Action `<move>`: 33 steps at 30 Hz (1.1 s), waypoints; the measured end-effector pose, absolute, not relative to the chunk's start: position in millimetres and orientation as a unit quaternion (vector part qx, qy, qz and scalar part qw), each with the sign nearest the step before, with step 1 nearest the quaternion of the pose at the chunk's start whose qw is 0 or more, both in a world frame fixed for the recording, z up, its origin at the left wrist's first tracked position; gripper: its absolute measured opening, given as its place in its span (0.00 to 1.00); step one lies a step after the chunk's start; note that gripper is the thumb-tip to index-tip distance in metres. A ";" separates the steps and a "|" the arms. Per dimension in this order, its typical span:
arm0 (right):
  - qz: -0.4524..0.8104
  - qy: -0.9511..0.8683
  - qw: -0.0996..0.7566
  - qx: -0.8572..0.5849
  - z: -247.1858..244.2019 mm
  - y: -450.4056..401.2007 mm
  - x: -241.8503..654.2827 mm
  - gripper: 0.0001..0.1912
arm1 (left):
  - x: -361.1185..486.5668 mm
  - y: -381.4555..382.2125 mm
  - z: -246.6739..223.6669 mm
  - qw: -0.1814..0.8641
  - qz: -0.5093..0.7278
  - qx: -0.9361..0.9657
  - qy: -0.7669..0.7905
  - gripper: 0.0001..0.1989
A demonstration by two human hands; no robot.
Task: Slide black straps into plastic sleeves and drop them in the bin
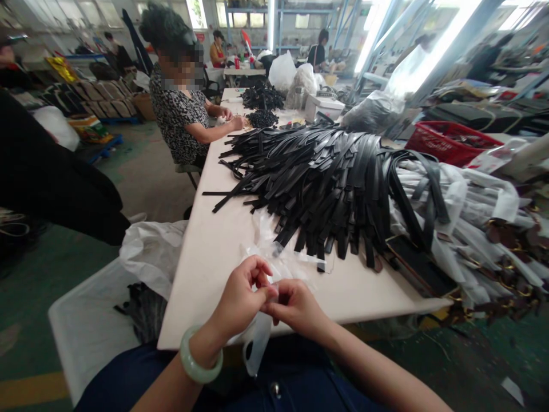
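My left hand [246, 294] and my right hand [295, 303] meet at the front edge of the white table [206, 274], fingertips pinched together. Between them is a translucent plastic strip [259, 340], its lower part hanging past the table edge in front of my dark blue clothing. A pale green bangle circles my left wrist. Just beyond my fingers lie loose clear plastic pieces [283, 260]. A large heap of black flat straps [326, 183] covers the table behind them.
White-wrapped straps with brown ends [484, 229] pile up at right, beside a dark phone-like object [422, 266] and a red basket [450, 143]. A co-worker [182, 109] sits at the table's left side. A white bin [94, 309] with a plastic bag [154, 252] stands lower left.
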State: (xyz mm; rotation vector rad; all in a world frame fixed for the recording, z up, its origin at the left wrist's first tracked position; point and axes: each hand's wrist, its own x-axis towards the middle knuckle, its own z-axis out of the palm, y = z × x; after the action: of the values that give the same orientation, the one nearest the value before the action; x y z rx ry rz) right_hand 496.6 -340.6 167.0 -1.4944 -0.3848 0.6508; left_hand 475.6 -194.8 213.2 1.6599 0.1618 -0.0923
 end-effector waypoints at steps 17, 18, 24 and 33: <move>0.231 -0.176 0.634 -0.717 160.2 -345.4 491.6 0.20 | 470.7 -175.6 190.0 0.710 -0.127 0.692 -0.029 0.13; 0.250 -0.193 0.628 -0.711 159.7 -348.3 495.4 0.19 | 470.8 -174.1 191.3 0.691 -0.110 0.714 -0.025 0.14; 0.076 -0.020 0.541 -0.838 160.9 -414.0 592.0 0.19 | 471.6 -161.8 199.7 0.592 -0.022 0.805 0.021 0.18; 0.022 0.155 0.476 -0.866 154.0 -463.7 722.1 0.15 | 471.1 -165.9 200.2 0.489 0.013 0.872 0.022 0.18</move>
State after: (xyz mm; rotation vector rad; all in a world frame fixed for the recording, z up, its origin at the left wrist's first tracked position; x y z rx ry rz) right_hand 722.1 -463.7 154.0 -2.1160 0.3793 0.0545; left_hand 471.1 -165.9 200.2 2.1184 0.0546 0.0313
